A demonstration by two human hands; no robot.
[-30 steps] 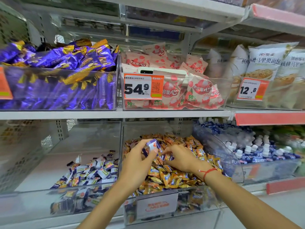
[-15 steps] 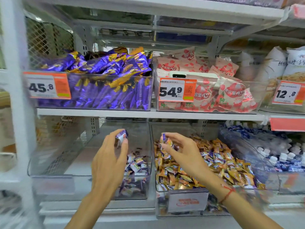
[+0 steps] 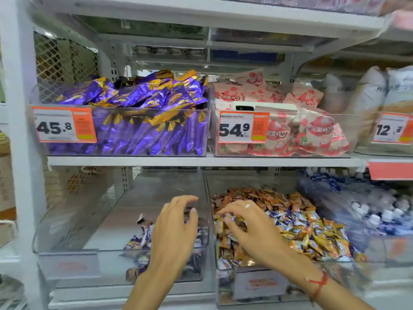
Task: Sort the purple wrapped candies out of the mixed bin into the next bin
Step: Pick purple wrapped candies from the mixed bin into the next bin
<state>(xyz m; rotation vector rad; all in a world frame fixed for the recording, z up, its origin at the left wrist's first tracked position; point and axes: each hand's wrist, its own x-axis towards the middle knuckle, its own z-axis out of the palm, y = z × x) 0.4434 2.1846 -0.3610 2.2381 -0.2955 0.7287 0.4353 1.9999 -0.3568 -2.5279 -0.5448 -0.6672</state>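
Left hand spread loose over my left bin, bare floor behind; right hand pinching candy by mixed bin wall

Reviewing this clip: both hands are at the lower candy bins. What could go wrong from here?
The right hand reaches into the mixed bin, where purple candies lie among orange ones; it might pick up an orange one too. The left hand hovers near the divider of the next bin, so a release could stray.

2 hands, 3 price tags
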